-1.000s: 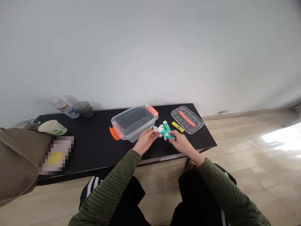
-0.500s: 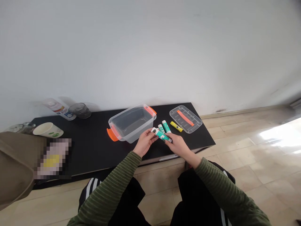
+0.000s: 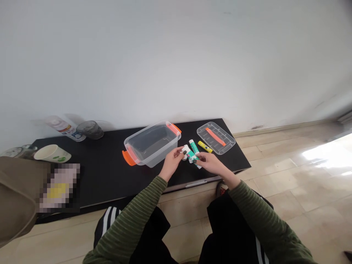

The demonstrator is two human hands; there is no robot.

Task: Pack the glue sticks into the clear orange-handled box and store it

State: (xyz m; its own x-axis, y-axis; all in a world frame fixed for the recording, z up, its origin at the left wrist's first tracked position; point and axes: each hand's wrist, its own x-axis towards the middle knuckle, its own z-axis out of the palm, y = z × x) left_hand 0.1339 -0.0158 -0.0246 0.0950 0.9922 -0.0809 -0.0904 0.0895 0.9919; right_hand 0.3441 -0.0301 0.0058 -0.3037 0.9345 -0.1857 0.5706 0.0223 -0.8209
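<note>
A green and white glue stick (image 3: 191,154) is gripped between my two hands above the black table. My left hand (image 3: 172,161) pinches at its white end, and my right hand (image 3: 211,163) holds the other end. Just behind it a second green glue stick (image 3: 194,146) lies on the table, its lower part hidden by the held one. A yellow glue stick (image 3: 205,146) lies to the right, beside the clear lid (image 3: 228,141) with its orange handle. Left of my hands stands a clear plastic box (image 3: 158,157) with orange latches, uncovered.
On the left of the black table (image 3: 110,179) are a paper cup (image 3: 52,153), a dark glass (image 3: 90,130) and a spray can (image 3: 66,128). A person's brown sleeve (image 3: 18,198) reaches in at the left, beside a blurred-out object. A wall rises behind the table.
My hands have shifted slightly and turned the glue stick, with my left fingers now closer over its white end. The view has moved a little to the right.
</note>
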